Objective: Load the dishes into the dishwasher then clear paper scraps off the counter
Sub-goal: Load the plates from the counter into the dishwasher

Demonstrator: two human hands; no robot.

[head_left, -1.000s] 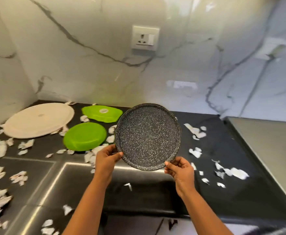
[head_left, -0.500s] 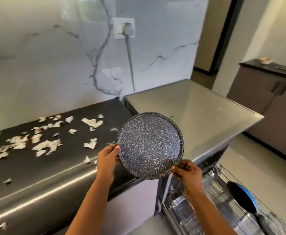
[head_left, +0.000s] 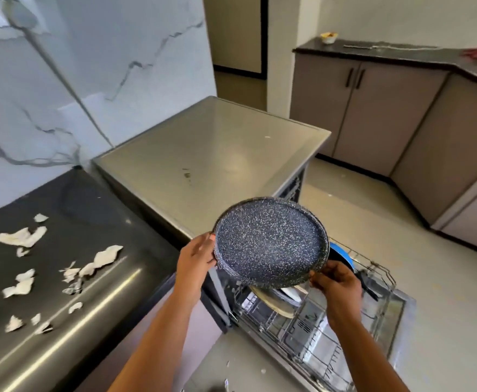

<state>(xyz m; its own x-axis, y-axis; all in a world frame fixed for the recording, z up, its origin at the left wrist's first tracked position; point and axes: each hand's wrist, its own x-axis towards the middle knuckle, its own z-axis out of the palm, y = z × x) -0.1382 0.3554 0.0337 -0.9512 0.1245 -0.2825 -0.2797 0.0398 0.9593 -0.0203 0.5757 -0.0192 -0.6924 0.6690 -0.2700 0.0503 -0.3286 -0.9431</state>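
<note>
I hold a dark speckled round plate [head_left: 270,241] in the air with both hands, tilted toward me. My left hand [head_left: 195,257] grips its left rim and my right hand [head_left: 336,284] pinches its lower right rim. Below the plate the dishwasher's wire rack [head_left: 316,329] is pulled out over the open door. A pale plate [head_left: 277,302] stands in the rack, and a blue dish [head_left: 343,254] sits behind it, partly hidden. White paper scraps [head_left: 22,236] lie scattered on the black counter [head_left: 84,210] at the left.
The dishwasher's grey top [head_left: 212,154] stands between the counter and the floor. Grey cabinets [head_left: 373,108] with a dark worktop line the far right wall. A doorway [head_left: 237,35] opens at the back. Marble wall [head_left: 90,66] rises behind the counter.
My view has swung right from the counter toward the dishwasher. The plate has travelled with both hands and now hangs over the pulled-out rack; the green dishes have left the view.
</note>
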